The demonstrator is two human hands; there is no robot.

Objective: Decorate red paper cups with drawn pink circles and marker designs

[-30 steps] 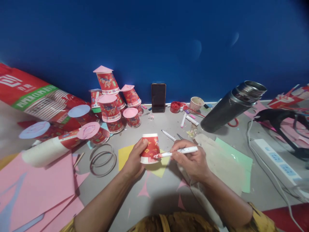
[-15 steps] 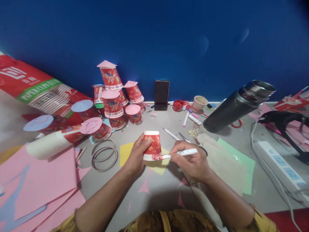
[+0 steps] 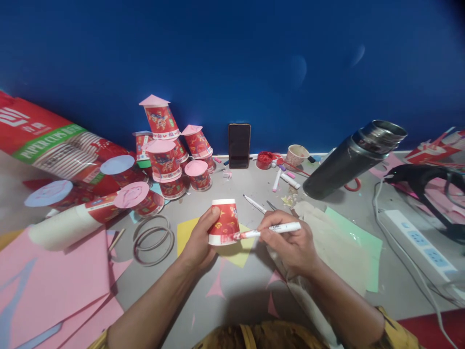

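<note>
My left hand (image 3: 199, 240) grips an upside-down red paper cup (image 3: 224, 222) that stands on a yellow sheet of paper (image 3: 187, 232). My right hand (image 3: 290, 242) is closed around a white marker (image 3: 271, 230). The marker's tip touches the cup's rim at the lower right. Both forearms reach in from the bottom of the view.
A pile of red cups with pink lids (image 3: 170, 155) stands at the back left, beside a sleeve of paper cups (image 3: 54, 150). Pink sheets (image 3: 54, 281) lie left, two rings (image 3: 152, 237) near them. A phone (image 3: 239, 145), a dark flask (image 3: 348, 160), loose markers (image 3: 283, 179), a power strip (image 3: 417, 242) and green paper (image 3: 359, 237) lie around.
The hands, cup and marker hold nearly the same pose; only the camera view has shifted slightly.
</note>
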